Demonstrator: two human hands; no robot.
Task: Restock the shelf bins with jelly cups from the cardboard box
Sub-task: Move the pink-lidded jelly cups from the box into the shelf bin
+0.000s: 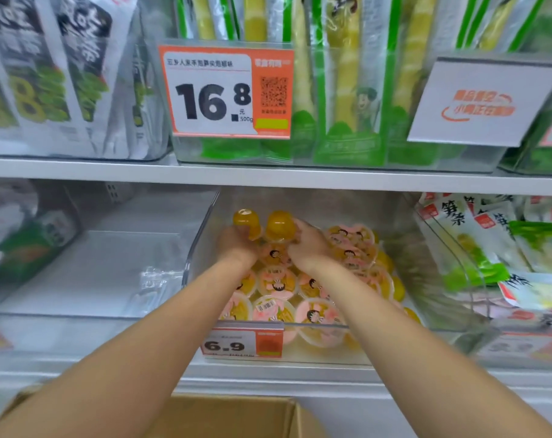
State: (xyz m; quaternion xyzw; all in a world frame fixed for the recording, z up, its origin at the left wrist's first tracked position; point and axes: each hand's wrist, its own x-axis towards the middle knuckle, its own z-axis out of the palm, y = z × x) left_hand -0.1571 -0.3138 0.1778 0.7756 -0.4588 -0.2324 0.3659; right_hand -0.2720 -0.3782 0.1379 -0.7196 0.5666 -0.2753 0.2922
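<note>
A clear plastic shelf bin [202, 235] on the lower shelf holds several yellow jelly cups [276, 308] with pink cartoon lids. Both my arms reach into it. My left hand [236, 245] is closed around a yellow jelly cup [248, 221] held bottom-up at the back of the bin. Beside it, my right hand [309, 245] grips another upturned yellow jelly cup [279, 224]. The two hands are close together above the pile. The cardboard box [233, 415] shows at the bottom edge, below the shelf; its contents are hidden.
A 6.9 price tag [243, 343] is clipped to the bin's front. A clear bin [88, 273] to the left looks nearly empty; a bin of green-and-white snack packs [477, 248] is on the right. The upper shelf [268, 175] carries bamboo-shoot packs and a 16.8 tag.
</note>
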